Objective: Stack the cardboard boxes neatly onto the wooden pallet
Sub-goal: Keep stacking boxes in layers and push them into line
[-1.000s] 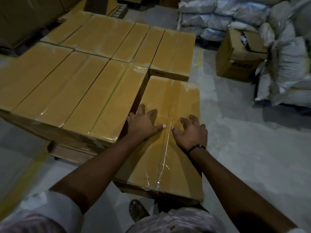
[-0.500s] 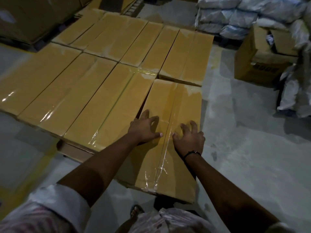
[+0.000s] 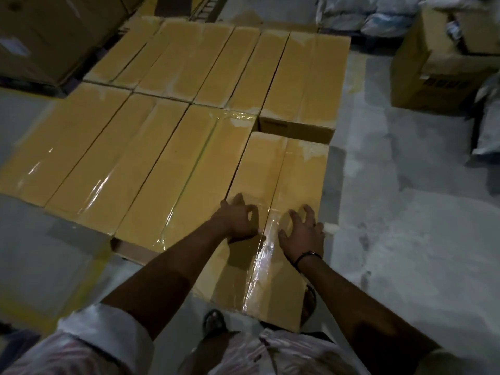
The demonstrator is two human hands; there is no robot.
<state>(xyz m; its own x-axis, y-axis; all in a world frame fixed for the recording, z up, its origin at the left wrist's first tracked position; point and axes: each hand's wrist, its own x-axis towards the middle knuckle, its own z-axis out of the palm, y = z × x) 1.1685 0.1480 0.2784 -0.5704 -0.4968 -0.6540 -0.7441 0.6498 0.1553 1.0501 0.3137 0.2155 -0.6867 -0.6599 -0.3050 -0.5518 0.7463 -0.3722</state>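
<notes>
Cardboard box: a long tan carton lying from 12 toward 6 o'clock at the centre of the view. It sits on the 3 o'clock flank of the stacked boxes, and its near end juts past their near edge toward the person.
Tape seam: a clear glossy strip down the middle of the box top, running between the two hands.
Left hand: palm down on the 9 o'clock half of the top. The fingers are arched and spread with their tips on the cardboard, gripping nothing.
Right hand: on the 3 o'clock half, close to that edge. The fingers are splayed and bent, tips pressing the top, gripping nothing. A dark wristband circles the wrist.
Stacked boxes: matching tan cartons side by side in two rows, filling the view from 9 to 12 o'clock. The far carton, at 12 o'clock of the handled box, shows its end face above that box's top.
Brown edge: it shows under the near row at 8 o'clock; whether it is wood or another carton cannot be told.
Change from half a second ago: the dark gap along the box's 9 o'clock side has narrowed to a thin line, and the box now lies parallel against its neighbour. The thumbs, nearly meeting over the seam before, are now apart. The right hand has shifted toward the 3 o'clock edge.
Surroundings: grey concrete floor, an open brown carton at 2 o'clock, pale sacks at 1 o'clock, a yellow floor line at 8 o'clock, and a sandalled foot at 6 o'clock.
</notes>
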